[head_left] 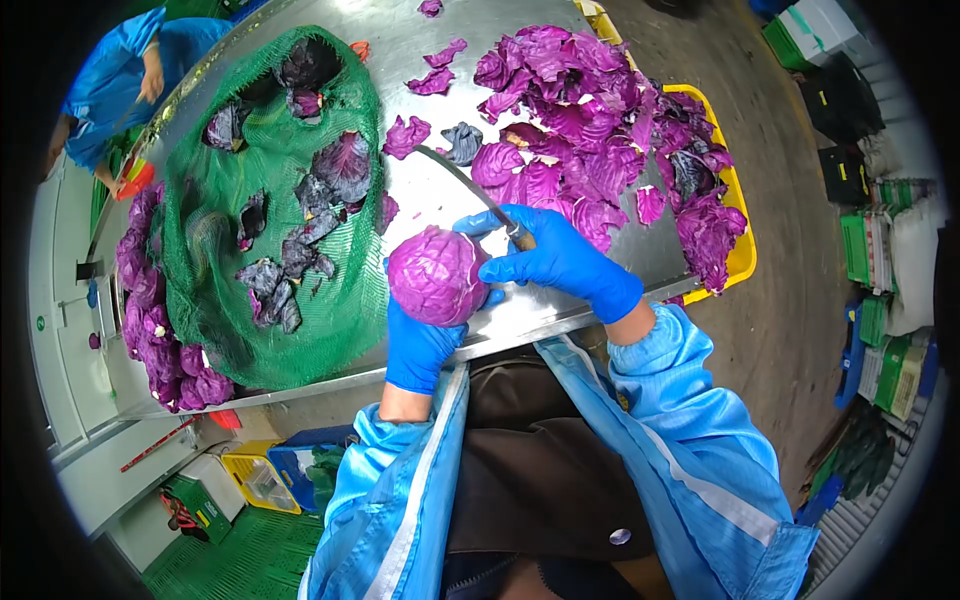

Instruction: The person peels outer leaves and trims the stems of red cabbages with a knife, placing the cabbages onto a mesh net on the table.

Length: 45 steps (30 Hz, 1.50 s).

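Note:
A round red cabbage (435, 275) rests in my left hand (420, 352), which wears a blue glove and cups it from below and the side, by the near edge of the metal table (420, 205). My right hand (565, 262), also gloved in blue, grips a knife (467, 184) by its brown handle. The thin curved blade points away over the table, up and to the left. Fingers of that hand also touch the cabbage's right side. Beyond it lies a big heap of loose purple cabbage leaves (570, 120).
A green mesh net (340, 345) with dark wilted leaves spreads over the table's left. Several cabbages (150, 290) line the far left edge. At the right, a yellow crate (742, 262) holds more leaves. Another person in a blue sleeve (110, 75) stands at upper left.

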Each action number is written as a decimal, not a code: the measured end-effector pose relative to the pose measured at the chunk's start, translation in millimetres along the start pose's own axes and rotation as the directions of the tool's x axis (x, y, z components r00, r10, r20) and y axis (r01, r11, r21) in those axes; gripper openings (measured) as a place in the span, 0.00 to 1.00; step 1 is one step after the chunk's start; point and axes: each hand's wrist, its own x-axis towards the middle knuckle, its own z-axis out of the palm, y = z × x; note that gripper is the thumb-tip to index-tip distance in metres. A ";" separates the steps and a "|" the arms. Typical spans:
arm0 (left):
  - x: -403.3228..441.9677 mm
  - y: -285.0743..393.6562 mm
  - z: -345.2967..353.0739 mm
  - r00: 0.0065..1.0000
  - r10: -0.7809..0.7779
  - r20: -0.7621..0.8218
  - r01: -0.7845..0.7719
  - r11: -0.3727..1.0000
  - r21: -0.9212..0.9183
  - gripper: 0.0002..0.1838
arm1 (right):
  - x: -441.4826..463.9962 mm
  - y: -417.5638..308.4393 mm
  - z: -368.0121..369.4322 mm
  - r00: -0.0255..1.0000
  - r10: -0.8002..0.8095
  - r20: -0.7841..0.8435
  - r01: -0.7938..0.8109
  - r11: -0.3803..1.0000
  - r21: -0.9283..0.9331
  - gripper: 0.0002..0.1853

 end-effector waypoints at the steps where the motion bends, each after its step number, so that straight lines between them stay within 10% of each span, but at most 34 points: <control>1: -1.7 2.2 2.3 1.000 -0.001 0.000 0.001 1.000 -0.002 0.27 | 0.4 3.9 -1.1 1.000 0.002 0.000 -0.002 1.000 -0.001 0.34; 5: -8.4 -6.0 15.3 0.992 -0.076 0.100 0.113 0.882 -0.457 0.25 | 0.8 22.4 -4.4 0.998 -0.061 -0.016 0.062 0.990 0.125 0.28; 9: -11.5 -11.0 22.8 0.965 -0.141 0.220 0.260 0.594 -0.761 0.25 | -6.6 15.0 -3.3 0.975 0.211 -0.074 -0.204 0.974 0.098 0.22; 11: -12.3 -8.0 23.2 0.952 -0.121 0.281 0.304 0.458 -0.835 0.26 | -6.7 32.6 -0.3 0.961 -0.170 -0.217 0.195 0.976 0.101 0.16; 14: -13.7 -10.5 24.4 0.938 -0.092 0.334 0.346 0.312 -0.885 0.28 | -23.3 23.5 6.0 0.965 -0.150 -0.217 0.181 0.975 0.128 0.11; 15: -15.7 -18.4 26.2 0.982 -0.005 0.189 0.086 0.903 -0.422 0.29 | -28.4 22.9 8.8 0.964 -0.130 -0.233 0.164 0.977 0.134 0.11; 16: -17.0 -22.7 26.9 0.976 0.164 0.146 -0.203 0.926 0.319 0.30 | -31.1 26.8 8.7 0.951 -0.203 -0.231 0.222 0.973 0.059 0.10; 21: -24.0 -18.4 27.2 0.995 0.062 0.084 -0.062 0.998 0.002 0.28 | -47.1 34.0 -0.4 0.949 -0.189 -0.252 0.215 0.973 0.079 0.08; 22: -21.1 -20.0 28.2 0.934 -0.164 0.318 0.351 0.592 -0.725 0.28 | -48.3 41.3 -4.0 0.928 -0.228 -0.295 0.283 0.946 0.157 0.08; 23: -19.6 -22.5 30.1 0.789 -0.094 0.607 0.555 -0.313 -0.771 0.28 | -50.0 45.1 -6.3 0.903 -0.262 -0.340 0.350 0.908 0.229 0.08; 25: -16.4 -17.6 28.3 0.927 -0.029 0.375 0.271 0.744 -0.611 0.30 | -55.0 45.6 -4.3 0.910 -0.191 -0.369 0.288 0.930 0.229 0.07; 26: -13.4 -9.8 27.6 0.858 -0.145 0.492 0.498 0.009 -0.867 0.30 | -54.8 48.6 -2.4 0.882 -0.156 -0.445 0.306 0.908 0.287 0.07; 27: -9.6 -1.7 24.6 0.761 -0.122 0.637 0.363 -0.734 -0.574 0.31 | -53.9 49.6 -0.4 0.849 -0.116 -0.515 0.327 0.881 0.342 0.07; 28: -11.0 -6.2 26.4 0.724 -0.054 0.687 0.382 -0.798 -0.465 0.34 | -53.9 44.3 2.7 0.826 -0.082 -0.557 0.320 0.883 0.344 0.09; 33: -15.4 -11.5 22.3 0.815 0.055 0.577 0.440 -0.706 -0.555 0.35 | -63.5 31.4 10.0 0.755 -0.159 -0.636 0.396 0.884 0.248 0.04; 34: -15.2 -19.9 21.5 0.866 0.007 0.500 0.499 -0.091 -0.862 0.34 | -68.2 30.6 -0.9 0.734 -0.177 -0.656 0.426 0.872 0.242 0.03; 35: -16.9 -31.0 22.9 0.913 0.027 0.408 0.322 0.567 -0.758 0.32 | -72.9 29.9 -11.8 0.713 -0.194 -0.674 0.456 0.859 0.235 0.03; 37: -17.4 -26.9 13.3 0.937 0.051 0.347 0.318 -0.538 -0.780 0.24 | -80.3 28.1 -53.1 0.743 -0.414 -0.525 0.640 0.667 0.380 0.11; 38: -16.8 -45.0 16.4 0.933 0.078 0.350 0.344 -0.467 -0.814 0.24 | -77.4 26.7 -60.6 0.729 -0.491 -0.476 0.681 0.588 0.436 0.14; 41: -18.1 -87.2 46.7 0.927 -0.050 0.373 0.291 -0.532 -0.795 0.24 | -50.2 38.3 -28.5 0.676 -0.222 -0.702 0.065 0.968 -0.243 0.23; 44: 0.1 -35.3 17.3 0.965 -0.023 0.262 0.259 -0.089 -0.962 0.35 | -47.7 41.6 6.6 0.925 0.355 -0.138 -0.335 0.931 0.145 0.29; 45: -4.5 -24.5 10.8 0.983 0.086 0.164 0.182 -0.264 -0.947 0.41 | -49.8 33.8 29.2 0.956 0.283 -0.072 -0.232 0.885 0.404 0.32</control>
